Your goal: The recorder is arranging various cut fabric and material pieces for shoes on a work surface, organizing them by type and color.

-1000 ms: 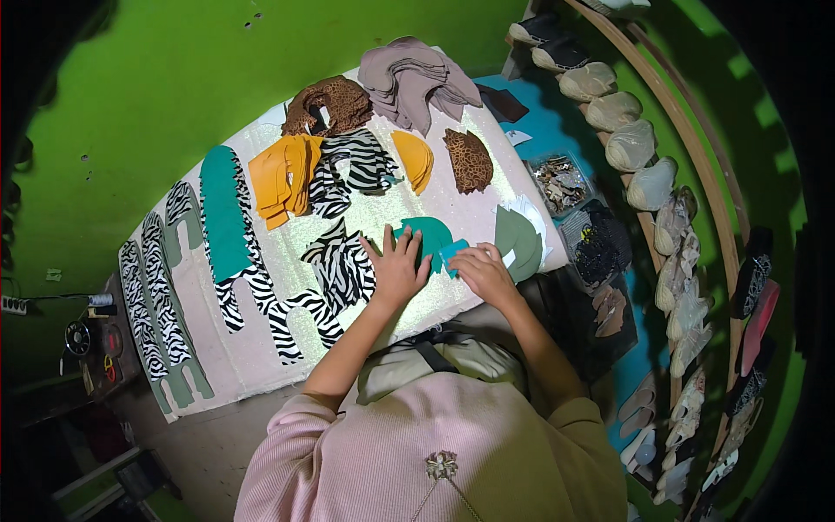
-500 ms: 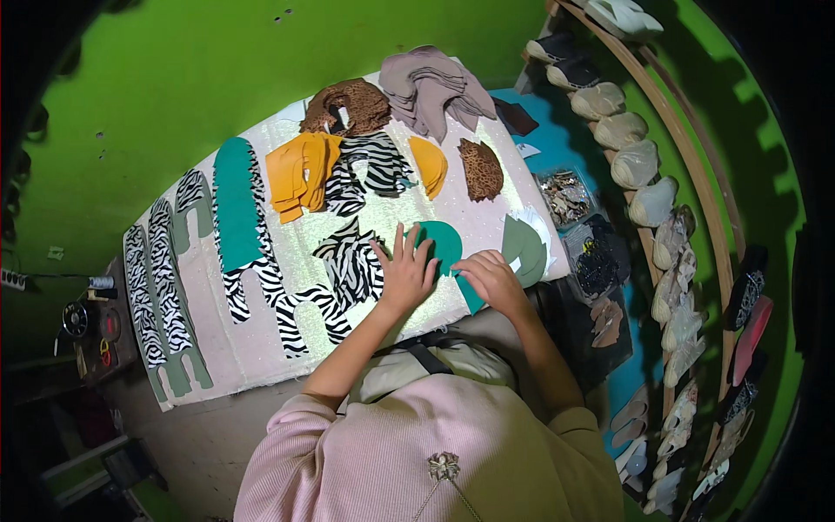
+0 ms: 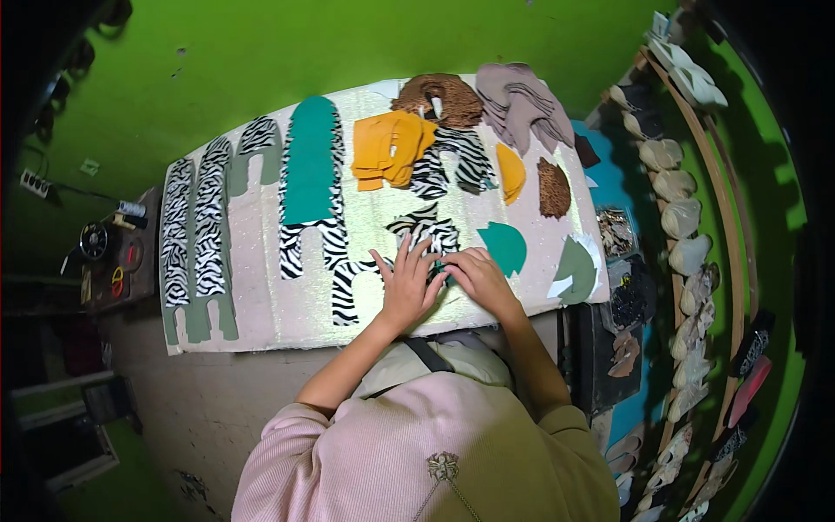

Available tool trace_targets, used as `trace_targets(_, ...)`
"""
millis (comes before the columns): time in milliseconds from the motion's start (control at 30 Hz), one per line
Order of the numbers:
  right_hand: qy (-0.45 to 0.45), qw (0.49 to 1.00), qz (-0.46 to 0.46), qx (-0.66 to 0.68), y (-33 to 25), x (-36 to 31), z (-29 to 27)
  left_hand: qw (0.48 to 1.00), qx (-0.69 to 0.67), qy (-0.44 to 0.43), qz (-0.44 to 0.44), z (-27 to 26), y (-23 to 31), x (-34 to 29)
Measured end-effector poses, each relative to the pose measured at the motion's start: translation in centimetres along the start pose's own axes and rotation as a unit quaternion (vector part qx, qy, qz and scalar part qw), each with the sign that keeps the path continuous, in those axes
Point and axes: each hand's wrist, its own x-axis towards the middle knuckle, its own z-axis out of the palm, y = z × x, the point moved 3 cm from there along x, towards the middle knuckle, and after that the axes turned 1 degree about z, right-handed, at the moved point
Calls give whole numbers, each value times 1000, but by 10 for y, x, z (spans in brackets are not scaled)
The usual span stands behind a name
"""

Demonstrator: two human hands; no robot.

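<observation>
Striped black-and-white cloth strips (image 3: 210, 244) lie neatly by the left edge of the pale counter (image 3: 261, 317), but the left hand (image 3: 409, 285) rests spread on a messy striped cloth pile (image 3: 444, 233), seemingly not sorted yet, and whether the right hand (image 3: 481, 280) pinches any, I can't tell.

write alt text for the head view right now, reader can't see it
A person's left hand lies spread over black-and-white zebra-print cutouts, fingertips near those of the right hand, on a pale glittery table. Around them lie a flat teal-green rounded cutout, stacked orange cutouts and brown leopard-print half-rounds; pale shoes line the right side.
</observation>
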Motion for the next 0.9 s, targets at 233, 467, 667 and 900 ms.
trace_targets(233,-35,999,7,36,-30,24,41,999,-11,21,-25,-36,-38,-15)
trace_targets(467,-44,974,119,189,-43,28,79,996,-35,50,-70,-61,-70,-29)
trace_targets(667,-110,969,141,173,-48,37,88,984,-35,76,-156,-74,-101,-47)
trace_targets(900,-149,966,145,152,-32,76,87,978,-27,58,-199,-65,-125,-59)
